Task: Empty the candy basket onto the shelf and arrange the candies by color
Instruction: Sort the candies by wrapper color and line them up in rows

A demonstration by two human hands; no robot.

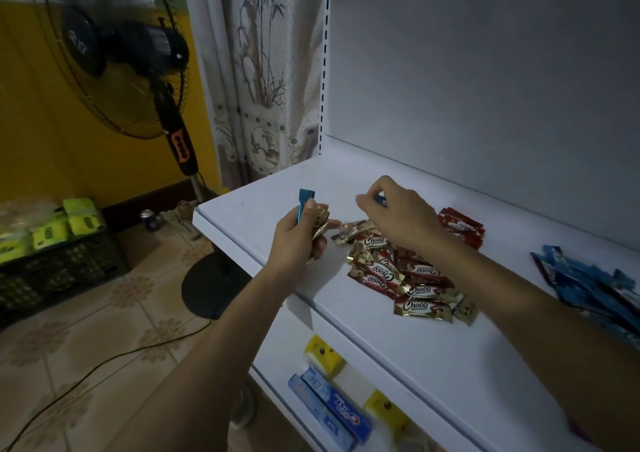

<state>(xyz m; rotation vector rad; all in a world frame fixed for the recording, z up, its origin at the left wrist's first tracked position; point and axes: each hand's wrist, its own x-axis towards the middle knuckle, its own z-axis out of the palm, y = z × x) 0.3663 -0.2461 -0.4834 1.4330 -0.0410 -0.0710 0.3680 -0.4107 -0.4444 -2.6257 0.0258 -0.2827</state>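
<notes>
Head camera looks down at a white shelf [263, 202]. The left hand [298, 240] is over the shelf's front left corner. Its fingers curl round a blue candy [304, 202] that stands straight up, and round some gold candies [320, 225] too. The right hand [398, 216] is a bit farther back, over the middle of the shelf. Its thumb and fingers pinch a small blue candy [380, 199].

Under the right arm a pile of brown and gold Choco candies [398, 275] lies in the middle of the shelf. The red candies [460, 228] lie just behind that pile, nearer the back wall. The blue pile [588, 282] lies well apart from them, by the right edge of the picture.

On the lower shelf there are blue toothpaste boxes [332, 406] and yellow boxes [322, 351]. A big black fan [114, 57] stands on the floor to the left. Near it are a dark crate [59, 271] with green packs on top and a can [149, 219].
</notes>
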